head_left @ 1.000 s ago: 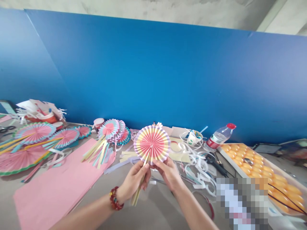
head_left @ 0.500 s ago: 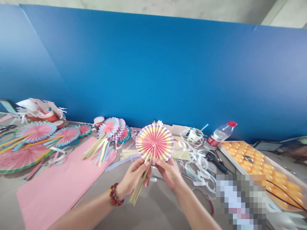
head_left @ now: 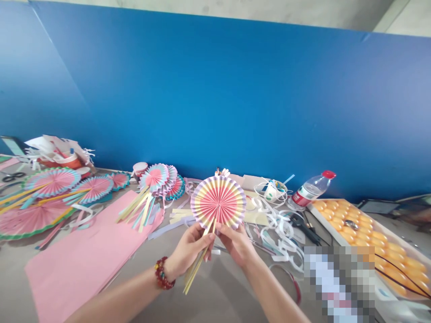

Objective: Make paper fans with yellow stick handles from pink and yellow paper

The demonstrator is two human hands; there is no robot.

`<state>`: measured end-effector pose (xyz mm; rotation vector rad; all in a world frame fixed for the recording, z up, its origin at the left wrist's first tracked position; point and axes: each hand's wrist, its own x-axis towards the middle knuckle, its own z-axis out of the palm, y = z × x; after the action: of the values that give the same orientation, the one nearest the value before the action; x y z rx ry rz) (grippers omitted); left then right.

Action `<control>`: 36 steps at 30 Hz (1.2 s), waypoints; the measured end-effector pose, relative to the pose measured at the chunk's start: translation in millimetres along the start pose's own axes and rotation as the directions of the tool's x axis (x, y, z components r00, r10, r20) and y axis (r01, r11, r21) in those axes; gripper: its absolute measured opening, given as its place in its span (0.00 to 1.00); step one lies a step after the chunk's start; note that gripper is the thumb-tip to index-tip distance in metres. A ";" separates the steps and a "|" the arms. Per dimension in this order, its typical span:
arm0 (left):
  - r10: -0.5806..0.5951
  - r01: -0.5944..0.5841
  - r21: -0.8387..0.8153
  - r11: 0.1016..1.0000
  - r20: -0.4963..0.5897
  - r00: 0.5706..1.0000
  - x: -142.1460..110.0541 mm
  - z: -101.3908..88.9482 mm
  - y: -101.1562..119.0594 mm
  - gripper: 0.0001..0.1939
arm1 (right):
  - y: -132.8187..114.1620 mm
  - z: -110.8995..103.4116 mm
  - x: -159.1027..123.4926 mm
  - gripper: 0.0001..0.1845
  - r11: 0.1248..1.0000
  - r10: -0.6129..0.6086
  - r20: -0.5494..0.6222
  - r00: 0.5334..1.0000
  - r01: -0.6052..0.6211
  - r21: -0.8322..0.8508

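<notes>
A round pleated paper fan (head_left: 218,199), pink in the middle with yellow and lilac rings, is held up facing me over the table. My left hand (head_left: 193,249) is closed around its yellow handle strips (head_left: 195,271), which slant down to the left. At the fan's lower right edge, my right hand (head_left: 237,244) pinches the pleats between thumb and fingers. The fingertips behind the fan are partly hidden. Beyond it lie pale yellow paper strips (head_left: 257,218).
Pink paper sheets (head_left: 90,251) and several finished fans (head_left: 52,181) lie to the left. Curled white strips (head_left: 281,229), a black glue gun (head_left: 305,228), a red-capped bottle (head_left: 311,190) and a tray of orange domes (head_left: 357,224) are on the right. A blue panel (head_left: 215,89) stands behind.
The fan stays in both hands, and its handle strips have tilted slightly more upright. The view has shifted a little; other things lie as before.
</notes>
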<state>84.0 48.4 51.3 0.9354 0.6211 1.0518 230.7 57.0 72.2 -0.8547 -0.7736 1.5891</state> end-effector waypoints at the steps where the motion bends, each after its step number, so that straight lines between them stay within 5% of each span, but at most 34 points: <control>1: 0.013 -0.012 0.011 1.000 -0.014 1.000 0.2 0.1 -0.5 0.21 | 0.4 1.0 -0.3 0.21 1.000 -0.004 0.025 1.000 0.004 -0.016; 5: 0.061 -0.055 0.076 0.996 -0.077 0.995 0.8 0.7 -2.1 0.23 | 5.6 5.4 -2.9 0.17 0.998 -0.002 0.110 0.994 0.009 -0.060; 10: 0.114 -0.102 0.110 0.989 -0.106 0.988 -1.0 2.4 -1.2 0.23 | 8.2 11.1 -6.2 0.14 0.997 -0.037 0.070 0.997 0.042 -0.064; 18: 0.159 -0.156 0.072 0.985 -0.030 0.987 -5.1 3.9 3.7 0.16 | 8.6 10.6 -3.6 0.15 0.963 -0.159 0.073 0.985 0.171 -0.210; 36: -0.015 0.017 -0.112 0.994 0.015 1.000 -1.7 2.2 -3.8 0.16 | 13.6 8.2 -0.9 0.19 0.962 -0.206 -0.017 0.978 0.199 -0.186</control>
<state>86.8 45.4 49.0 0.8385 0.5514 1.0543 216.8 53.6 65.1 -0.9032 -0.9612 1.3327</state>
